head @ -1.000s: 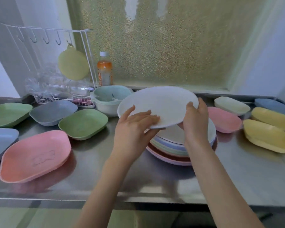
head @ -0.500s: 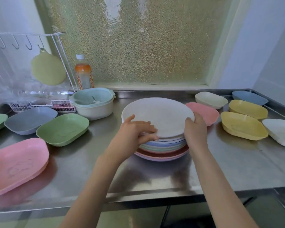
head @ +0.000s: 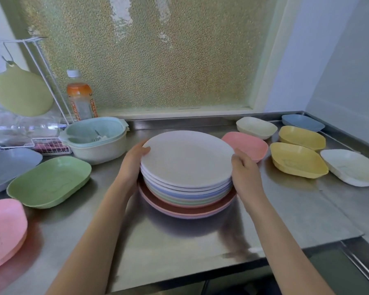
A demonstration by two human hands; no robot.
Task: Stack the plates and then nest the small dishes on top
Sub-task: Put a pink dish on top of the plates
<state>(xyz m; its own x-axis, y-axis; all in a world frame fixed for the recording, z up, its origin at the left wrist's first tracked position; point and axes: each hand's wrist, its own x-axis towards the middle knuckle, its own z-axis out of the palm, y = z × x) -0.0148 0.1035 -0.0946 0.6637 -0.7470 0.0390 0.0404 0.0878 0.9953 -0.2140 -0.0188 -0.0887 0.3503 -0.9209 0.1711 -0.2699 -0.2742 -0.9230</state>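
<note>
Change: since a second ago the white top plate [head: 186, 158] has come down from our raised grip onto the plate stack [head: 186, 194] — it now sits flat as the uppermost layer.
Meaning for the task: we judge the plate stacking done or nearly so; nesting the small dishes is the part left, none of them yet on the pile.
Stack position: mid-counter [head: 179, 248], straight ahead of us, white plates over blue, green and pink ones.
Left hand [head: 132, 165]: cupped against the left edge of the stack, fingers curled round the upper rims — steadying them, not lifting.
Right hand [head: 245, 173]: pressed to the right edge likewise; whether its fingertips actually clasp a rim or merely touch it we cannot tell.
Nearest dishes: pink dish [head: 246, 145] just beside the right hand, yellow dish [head: 298, 160] beyond; green dish [head: 49, 182] to the left.
</note>
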